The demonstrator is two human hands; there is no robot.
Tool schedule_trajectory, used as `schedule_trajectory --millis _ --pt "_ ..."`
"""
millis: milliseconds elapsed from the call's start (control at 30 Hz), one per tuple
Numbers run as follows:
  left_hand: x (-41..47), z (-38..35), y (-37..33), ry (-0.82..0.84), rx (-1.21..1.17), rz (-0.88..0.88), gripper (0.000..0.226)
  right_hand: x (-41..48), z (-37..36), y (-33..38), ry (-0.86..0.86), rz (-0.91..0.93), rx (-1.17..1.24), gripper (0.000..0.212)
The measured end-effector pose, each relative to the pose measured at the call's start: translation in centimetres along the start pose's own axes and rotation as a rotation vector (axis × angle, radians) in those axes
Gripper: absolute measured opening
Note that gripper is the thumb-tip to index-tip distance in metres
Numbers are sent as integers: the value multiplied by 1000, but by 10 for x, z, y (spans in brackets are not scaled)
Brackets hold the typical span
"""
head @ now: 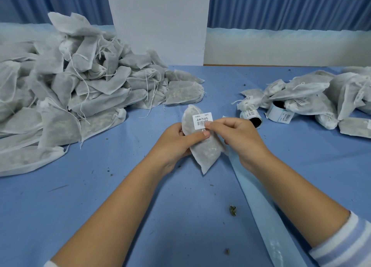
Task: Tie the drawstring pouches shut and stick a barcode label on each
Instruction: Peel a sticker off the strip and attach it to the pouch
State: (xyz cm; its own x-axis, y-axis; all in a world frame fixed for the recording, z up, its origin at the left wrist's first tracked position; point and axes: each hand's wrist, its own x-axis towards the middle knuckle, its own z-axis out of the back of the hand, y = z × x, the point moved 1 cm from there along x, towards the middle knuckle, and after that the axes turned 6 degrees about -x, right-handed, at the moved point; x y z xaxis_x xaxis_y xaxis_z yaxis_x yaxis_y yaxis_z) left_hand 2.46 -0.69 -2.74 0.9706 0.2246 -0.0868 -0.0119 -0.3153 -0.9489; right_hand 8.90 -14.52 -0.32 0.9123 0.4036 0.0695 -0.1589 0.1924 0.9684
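— While the pouch (202, 148) is gripped by the left hand (176, 138), thumb curled across its middle, how is the barcode label (202, 121) held?
— It is pinched at its lower corner by the fingertips of the right hand (236, 134) and laid against the pouch's upper part, at twelve o'clock over the table (180, 216).
— How is the pouch judged to handle?
— Light, soft, its filling prone to shifting; support from behind is advised while the label is pressed. A heap of pouches (70, 89) is seen at ten o'clock, label rolls (253, 118) at two.
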Motion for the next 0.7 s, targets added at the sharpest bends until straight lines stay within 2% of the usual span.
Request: schedule_trajectory --millis 167,300,400,467,700 --pt "-1 0 -1 13 43 -19 35 1 -1 -2 -20 -5 19 11" --pt "-2 -3 0 20 68 -19 31 2 1 -3 -15 19 -22 14" --pt "0 -4 1 -103 144 -41 35 0 0 -3 -12 58 -83 16" --pt "1 -3 2 -192 197 -86 28 0 -1 -3 -23 64 -115 17" --pt "-2 -7 2 -185 217 -143 28 4 5 -4 -124 127 -375 53"
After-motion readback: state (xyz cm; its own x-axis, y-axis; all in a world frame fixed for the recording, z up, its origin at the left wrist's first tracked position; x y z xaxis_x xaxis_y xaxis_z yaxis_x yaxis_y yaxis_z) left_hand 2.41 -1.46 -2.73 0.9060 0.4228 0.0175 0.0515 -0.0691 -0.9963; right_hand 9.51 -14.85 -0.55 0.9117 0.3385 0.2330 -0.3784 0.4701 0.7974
